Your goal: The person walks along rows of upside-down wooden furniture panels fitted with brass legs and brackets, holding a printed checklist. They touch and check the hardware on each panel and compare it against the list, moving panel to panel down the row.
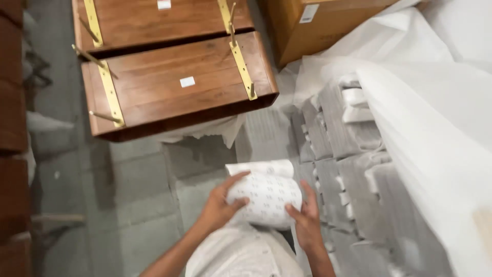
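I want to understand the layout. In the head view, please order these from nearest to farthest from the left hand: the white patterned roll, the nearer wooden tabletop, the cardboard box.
1. White patterned roll: held by the left hand, just to its right.
2. Nearer wooden tabletop: above the hand, on the floor.
3. Cardboard box: top right, beyond the tabletop.

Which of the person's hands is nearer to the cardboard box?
The right hand is nearer. It holds the right side of the white roll, below the cardboard box. The left hand grips the roll's left side, farther from the box.
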